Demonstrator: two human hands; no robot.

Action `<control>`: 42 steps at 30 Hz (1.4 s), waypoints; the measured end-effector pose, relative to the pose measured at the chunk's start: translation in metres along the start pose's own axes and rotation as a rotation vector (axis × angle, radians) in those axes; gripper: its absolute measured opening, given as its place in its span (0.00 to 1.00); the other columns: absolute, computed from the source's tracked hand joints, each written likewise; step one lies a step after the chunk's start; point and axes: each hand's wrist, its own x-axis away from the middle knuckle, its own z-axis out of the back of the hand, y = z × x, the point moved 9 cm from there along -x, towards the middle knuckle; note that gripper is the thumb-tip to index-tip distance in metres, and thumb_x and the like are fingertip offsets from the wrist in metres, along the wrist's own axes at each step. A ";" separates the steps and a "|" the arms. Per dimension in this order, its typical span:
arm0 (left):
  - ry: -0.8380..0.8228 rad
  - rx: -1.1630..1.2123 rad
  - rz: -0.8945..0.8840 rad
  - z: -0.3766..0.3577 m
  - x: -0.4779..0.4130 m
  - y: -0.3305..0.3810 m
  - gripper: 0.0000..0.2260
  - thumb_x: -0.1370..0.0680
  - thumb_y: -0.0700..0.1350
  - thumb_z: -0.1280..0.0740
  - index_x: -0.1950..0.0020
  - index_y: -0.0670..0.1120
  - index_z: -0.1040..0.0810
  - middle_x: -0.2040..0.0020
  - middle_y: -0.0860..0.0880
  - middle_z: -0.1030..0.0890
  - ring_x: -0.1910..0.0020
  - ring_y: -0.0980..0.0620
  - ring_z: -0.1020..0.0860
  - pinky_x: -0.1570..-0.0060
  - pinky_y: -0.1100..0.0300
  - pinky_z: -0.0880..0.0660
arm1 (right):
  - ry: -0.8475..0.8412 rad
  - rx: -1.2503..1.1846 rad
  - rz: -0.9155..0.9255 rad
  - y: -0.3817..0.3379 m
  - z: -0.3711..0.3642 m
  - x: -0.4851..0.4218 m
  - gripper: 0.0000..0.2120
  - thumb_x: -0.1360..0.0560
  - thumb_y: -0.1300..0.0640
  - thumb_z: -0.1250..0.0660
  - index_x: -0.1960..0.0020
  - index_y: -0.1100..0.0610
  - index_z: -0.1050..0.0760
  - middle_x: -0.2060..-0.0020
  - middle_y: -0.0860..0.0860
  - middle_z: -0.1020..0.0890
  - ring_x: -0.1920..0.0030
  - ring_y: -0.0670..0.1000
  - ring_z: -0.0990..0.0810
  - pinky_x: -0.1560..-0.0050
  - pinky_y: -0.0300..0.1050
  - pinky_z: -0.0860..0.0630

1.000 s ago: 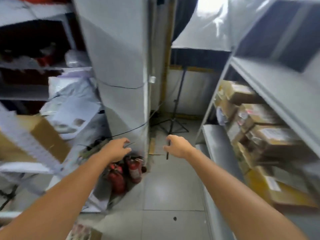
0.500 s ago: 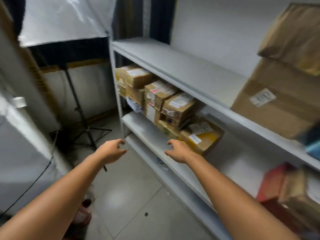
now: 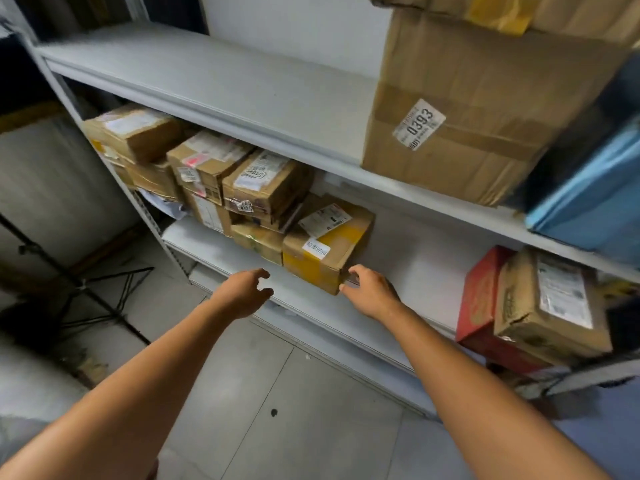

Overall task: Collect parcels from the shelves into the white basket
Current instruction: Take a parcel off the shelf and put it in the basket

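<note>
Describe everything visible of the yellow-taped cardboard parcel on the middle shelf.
The yellow-taped parcel is a brown cardboard box with a yellow band over top and front, a white shipping label on top and a white sticker in front. It sits on the middle shelf, its left side against a smaller box. The right hand touches its near corner; a grip is unclear.

Just beyond the right hand [image 3: 372, 294], the parcel [image 3: 327, 244] is brown cardboard with yellow tape and white labels. Well to that hand's right stands a red box [image 3: 479, 299]; above it, a pale blue package [image 3: 588, 202]. The shelf boards [image 3: 242, 88] are light grey.
</note>
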 end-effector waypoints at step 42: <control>0.031 0.645 -0.051 -0.075 -0.085 0.078 0.26 0.26 0.50 0.26 0.33 0.47 0.33 0.39 0.47 0.25 0.45 0.47 0.23 0.46 0.51 0.21 | 0.140 -0.764 -0.276 0.119 -0.024 -0.070 0.46 0.39 0.50 0.22 0.25 0.46 0.36 0.35 0.49 0.24 0.37 0.55 0.24 0.40 0.60 0.22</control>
